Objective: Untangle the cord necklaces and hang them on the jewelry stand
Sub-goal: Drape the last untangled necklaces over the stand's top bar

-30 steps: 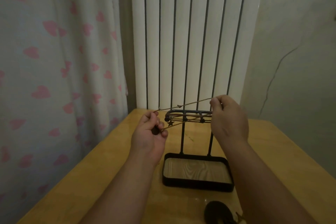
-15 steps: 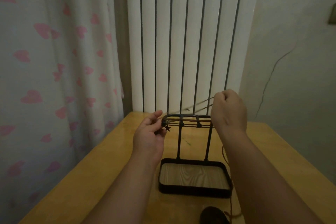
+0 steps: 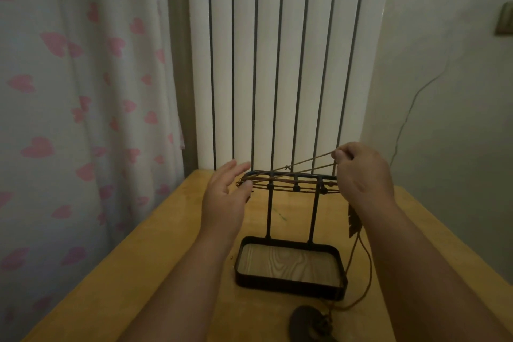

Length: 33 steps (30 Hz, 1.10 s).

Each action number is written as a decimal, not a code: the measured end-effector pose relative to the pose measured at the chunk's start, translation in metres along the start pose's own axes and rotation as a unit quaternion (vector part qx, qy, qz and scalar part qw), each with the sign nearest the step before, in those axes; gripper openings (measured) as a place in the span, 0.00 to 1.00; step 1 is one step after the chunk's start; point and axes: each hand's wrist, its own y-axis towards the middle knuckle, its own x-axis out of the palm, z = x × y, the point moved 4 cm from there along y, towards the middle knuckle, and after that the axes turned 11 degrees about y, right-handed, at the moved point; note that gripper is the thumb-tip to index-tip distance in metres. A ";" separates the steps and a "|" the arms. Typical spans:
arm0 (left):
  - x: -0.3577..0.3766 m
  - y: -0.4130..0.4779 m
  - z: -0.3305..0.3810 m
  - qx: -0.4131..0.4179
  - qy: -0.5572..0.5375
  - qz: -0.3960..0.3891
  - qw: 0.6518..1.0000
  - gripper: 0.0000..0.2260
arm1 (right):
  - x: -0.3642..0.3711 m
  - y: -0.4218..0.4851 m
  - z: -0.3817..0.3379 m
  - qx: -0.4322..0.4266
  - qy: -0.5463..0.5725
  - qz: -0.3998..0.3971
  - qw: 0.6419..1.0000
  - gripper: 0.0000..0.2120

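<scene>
Left hand [image 3: 226,203], fingers now spread, has released the cord necklace [image 3: 305,164] onto the jewelry stand [image 3: 291,183]; right hand [image 3: 361,172] still pinches its other end, hanging incomplete.

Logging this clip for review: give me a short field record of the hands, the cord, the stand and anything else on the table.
left hand: open, fingers spread, at the left end of the stand's top bar
right hand: pinching the cord necklace, raised above the bar's right end
jewelry stand: upright on the wooden table, tray base appears empty
cord path: slants down from the pinch to the bar's left end
dark pendant: lying on the table near the tray's front
</scene>
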 end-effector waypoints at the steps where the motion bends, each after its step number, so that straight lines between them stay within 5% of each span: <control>1: 0.003 0.001 0.001 0.026 0.039 -0.016 0.999 0.15 | -0.001 0.000 0.002 -0.001 0.002 -0.005 1.000 0.11; 20: 0.016 -0.008 0.006 0.034 0.144 0.062 0.987 0.12 | -0.031 -0.024 0.060 0.126 0.233 -0.004 0.964 0.05; 33: 0.014 -0.012 0.003 0.047 0.208 0.013 0.977 0.15 | -0.017 -0.071 0.081 0.060 0.204 0.063 0.975 0.07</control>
